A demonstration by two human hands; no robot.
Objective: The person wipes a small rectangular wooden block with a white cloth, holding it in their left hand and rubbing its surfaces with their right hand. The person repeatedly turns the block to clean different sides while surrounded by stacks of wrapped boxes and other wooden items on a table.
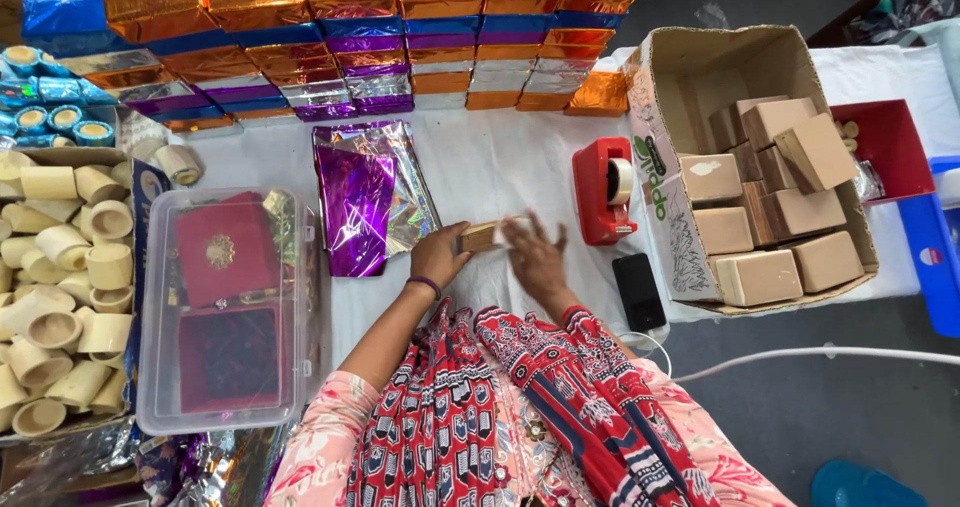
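white table (500, 162); left hand (437, 255) grip pinching small box (479, 237), right hand (535, 257) spread; carton (660, 182) holds tan boxes (775, 212).

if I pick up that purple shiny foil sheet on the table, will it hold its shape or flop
The purple foil sheet probably flops: it lies thin, creased and wrinkled on the white table. It likely weighs little, and its glossy surface may slide easily between fingers.

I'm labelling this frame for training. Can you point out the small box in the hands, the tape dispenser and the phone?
small box (479, 237), head view, on its tan side.
tape dispenser (598, 199), head view, on its red body.
phone (639, 291), head view, on its dark screen.
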